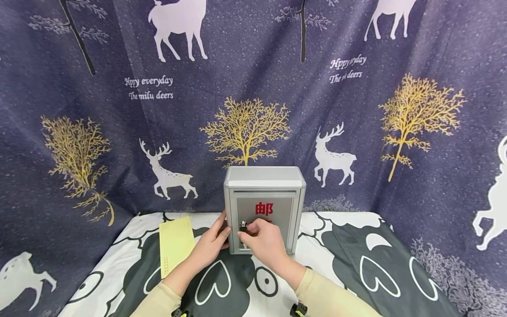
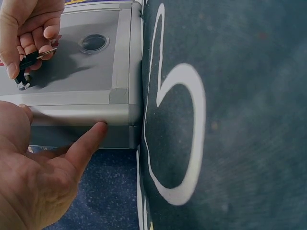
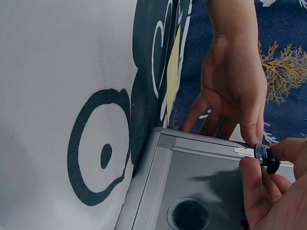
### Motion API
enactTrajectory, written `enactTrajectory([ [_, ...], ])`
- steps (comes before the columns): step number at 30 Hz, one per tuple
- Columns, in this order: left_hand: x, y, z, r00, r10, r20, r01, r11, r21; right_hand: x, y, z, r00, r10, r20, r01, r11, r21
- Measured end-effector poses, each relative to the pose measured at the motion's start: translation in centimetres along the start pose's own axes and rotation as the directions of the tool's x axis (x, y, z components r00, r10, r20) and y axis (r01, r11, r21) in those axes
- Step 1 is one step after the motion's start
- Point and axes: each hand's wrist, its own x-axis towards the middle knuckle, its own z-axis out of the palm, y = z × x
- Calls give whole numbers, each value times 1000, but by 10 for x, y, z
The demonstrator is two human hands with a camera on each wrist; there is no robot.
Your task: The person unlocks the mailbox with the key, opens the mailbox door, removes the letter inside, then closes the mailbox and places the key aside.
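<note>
A silver-grey mailbox (image 1: 287,211) with red lettering stands upright, its front facing me. My right hand (image 1: 267,242) pinches a black-headed key (image 3: 261,154) at the lock on the left side of the mailbox front. Another metal key blade (image 2: 48,52) shows by the right fingers in the left wrist view. On the mailbox's left side rests my left hand (image 1: 210,244), its fingers extended along the side and its thumb near the front edge. A round dark window (image 3: 188,214) sits low in the front panel. The right fingers partly cover the lock and lettering.
A yellow envelope (image 1: 176,246) lies to the left of the mailbox, next to my left forearm. Black-and-white patterned cloth (image 1: 317,259) covers the surface underneath. Behind the mailbox hangs a dark blue curtain (image 1: 253,79) printed with deer and trees.
</note>
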Motion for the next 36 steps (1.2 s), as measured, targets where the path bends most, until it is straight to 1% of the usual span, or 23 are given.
enactTrajectory([
  [11,2,-2,1,1000,-10,2,10,1000,29,-1,0,0,1000,-3,-1,3,1000,-1],
  [19,0,-1,0,1000,7,12,-7,1000,29,0,0,-1,1000,-5,1,5,1000,-5],
  [26,0,1,0,1000,2,13,-3,999,34,-1,0,-2,1000,-14,3,14,1000,11],
  [32,-1,2,0,1000,-3,11,2,1000,31,-5,-1,-3,999,-10,33,9,999,31],
  [36,0,2,0,1000,-1,11,0,1000,24,-8,-2,-5,999,-22,35,20,999,50],
])
